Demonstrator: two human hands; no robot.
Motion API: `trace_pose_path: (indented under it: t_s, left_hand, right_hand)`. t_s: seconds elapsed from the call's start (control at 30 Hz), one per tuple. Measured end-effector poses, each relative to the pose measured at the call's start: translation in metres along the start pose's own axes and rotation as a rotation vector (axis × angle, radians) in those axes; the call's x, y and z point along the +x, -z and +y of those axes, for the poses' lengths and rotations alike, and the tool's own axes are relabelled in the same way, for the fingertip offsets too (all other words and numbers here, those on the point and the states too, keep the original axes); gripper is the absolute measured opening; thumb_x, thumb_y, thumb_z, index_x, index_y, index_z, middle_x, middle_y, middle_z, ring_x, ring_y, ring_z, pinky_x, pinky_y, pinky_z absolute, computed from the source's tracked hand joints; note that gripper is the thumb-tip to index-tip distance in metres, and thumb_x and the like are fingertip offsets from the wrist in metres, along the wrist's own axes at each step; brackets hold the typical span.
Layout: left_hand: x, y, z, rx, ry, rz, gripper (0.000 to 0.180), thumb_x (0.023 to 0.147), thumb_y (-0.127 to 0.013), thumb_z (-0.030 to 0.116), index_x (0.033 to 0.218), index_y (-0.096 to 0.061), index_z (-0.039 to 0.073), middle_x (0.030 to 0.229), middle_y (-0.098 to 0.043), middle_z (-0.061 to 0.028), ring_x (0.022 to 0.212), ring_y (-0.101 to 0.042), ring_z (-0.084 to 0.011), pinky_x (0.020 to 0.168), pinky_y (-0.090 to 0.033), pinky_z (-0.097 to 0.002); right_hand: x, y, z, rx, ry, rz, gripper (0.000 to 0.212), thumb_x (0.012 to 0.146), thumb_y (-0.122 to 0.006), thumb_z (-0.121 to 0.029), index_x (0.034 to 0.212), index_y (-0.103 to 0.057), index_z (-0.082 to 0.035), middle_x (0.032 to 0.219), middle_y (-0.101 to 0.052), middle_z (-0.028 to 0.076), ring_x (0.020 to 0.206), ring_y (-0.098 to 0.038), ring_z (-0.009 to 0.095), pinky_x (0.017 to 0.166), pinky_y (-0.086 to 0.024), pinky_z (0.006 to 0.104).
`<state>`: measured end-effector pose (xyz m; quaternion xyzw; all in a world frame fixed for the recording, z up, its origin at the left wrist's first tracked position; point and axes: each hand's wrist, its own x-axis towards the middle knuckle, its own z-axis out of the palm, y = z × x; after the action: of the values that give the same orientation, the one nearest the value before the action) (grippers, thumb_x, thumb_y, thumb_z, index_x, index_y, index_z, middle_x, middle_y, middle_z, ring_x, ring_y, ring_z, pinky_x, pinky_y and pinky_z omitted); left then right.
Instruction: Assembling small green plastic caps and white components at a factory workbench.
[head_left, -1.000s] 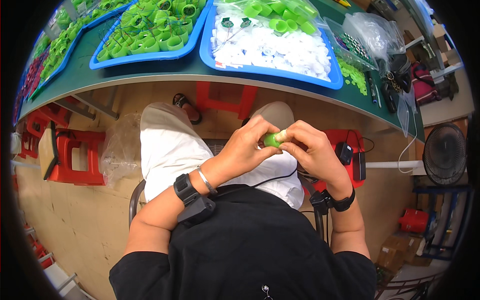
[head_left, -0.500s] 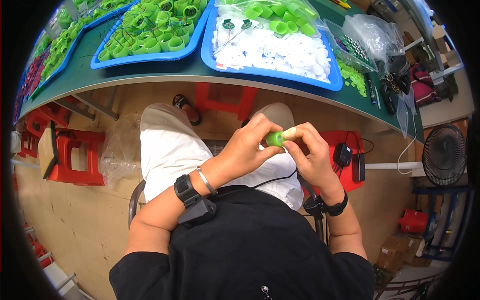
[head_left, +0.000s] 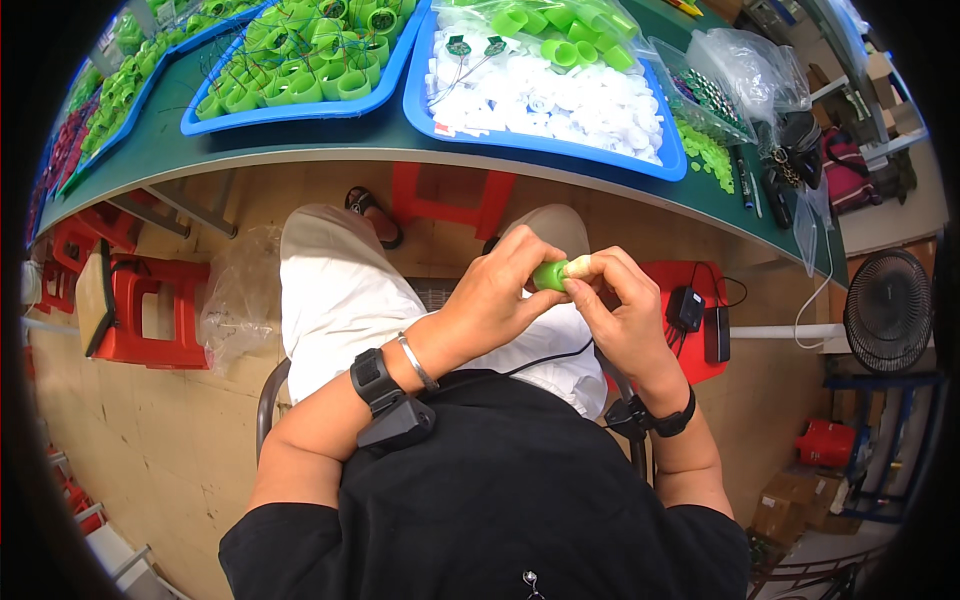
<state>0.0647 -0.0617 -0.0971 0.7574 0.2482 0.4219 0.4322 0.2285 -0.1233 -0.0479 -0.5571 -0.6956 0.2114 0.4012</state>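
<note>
Above my lap, a short green plastic cylinder (head_left: 549, 276) is gripped between the thumb and fingers of my left hand (head_left: 493, 292). It lies on its side, one end facing my right hand (head_left: 628, 310). The right thumb and a forefinger wrapped in pale tape are pinched together at that end, touching it. Whatever small part may sit between those right fingertips is hidden. Both hands are clear of the table, in front of its near edge.
On the green table (head_left: 330, 150), one blue tray (head_left: 290, 118) holds green cylinders with wires; another blue tray (head_left: 560, 150) holds white plastic parts and bagged green cylinders. Green discs (head_left: 704, 155) and pens lie rightward. A red stool (head_left: 700, 360) and fan (head_left: 888, 310) stand at right.
The right fingertips have shifted slightly over the cylinder's end, covering more of its opening. The left hand keeps its hold, almost still.
</note>
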Motion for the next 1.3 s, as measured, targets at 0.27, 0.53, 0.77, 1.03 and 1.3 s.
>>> trace_pose_path:
  t_s: [0.27,0.53,0.77,1.03,1.3]
  left_hand:
    - [0.0,0.003,0.001,-0.003,-0.029,-0.093,0.033,0.076,-0.075,0.004,0.105,-0.059,0.003,0.089,-0.054,-0.01,0.077,-0.058,-0.0246,0.067,-0.049,-0.0336]
    - [0.0,0.005,-0.002,-0.042,-0.085,-0.175,0.031,0.077,-0.073,0.003,0.105,-0.059,0.002,0.09,-0.056,-0.0107,0.081,-0.06,-0.0272,0.069,-0.049,-0.0349]
    - [-0.004,0.006,-0.006,-0.082,-0.16,-0.272,0.034,0.078,-0.071,0.0,0.111,-0.06,0.001,0.094,-0.058,-0.0113,0.082,-0.06,-0.0277,0.07,-0.05,-0.0349]
    - [-0.002,0.005,-0.004,-0.147,-0.027,-0.234,0.033,0.081,-0.069,0.001,0.112,-0.061,0.001,0.095,-0.058,-0.01,0.087,-0.06,-0.0233,0.074,-0.049,-0.0327]
    - [-0.003,0.005,-0.004,-0.227,0.009,-0.226,0.037,0.085,-0.067,0.005,0.12,-0.059,0.001,0.104,-0.06,-0.0114,0.091,-0.059,-0.0227,0.078,-0.048,-0.0318]
  right_hand:
    - [0.013,0.019,0.002,0.009,-0.151,-0.208,0.011,0.085,-0.068,-0.005,0.087,-0.059,0.001,0.082,-0.06,0.005,0.067,-0.058,0.012,0.06,-0.046,0.0264]
    - [0.017,0.017,0.032,0.903,-0.779,-0.389,0.02,0.081,-0.073,-0.009,0.088,-0.054,-0.009,0.087,-0.061,0.001,0.082,-0.058,0.011,0.076,-0.046,0.0246]
    - [0.004,0.012,0.04,1.211,-0.934,-0.514,0.022,0.083,-0.072,-0.012,0.1,-0.06,-0.005,0.093,-0.062,0.004,0.09,-0.06,0.014,0.082,-0.049,0.0299]
    - [0.001,0.013,0.029,0.984,-0.894,-0.281,0.03,0.086,-0.071,-0.016,0.11,-0.061,-0.002,0.094,-0.065,0.004,0.08,-0.063,0.011,0.075,-0.053,0.0252]
    - [0.005,0.013,0.031,1.187,-0.998,-0.357,0.023,0.089,-0.067,-0.019,0.11,-0.058,-0.011,0.096,-0.062,-0.001,0.086,-0.06,0.01,0.074,-0.049,0.0259]
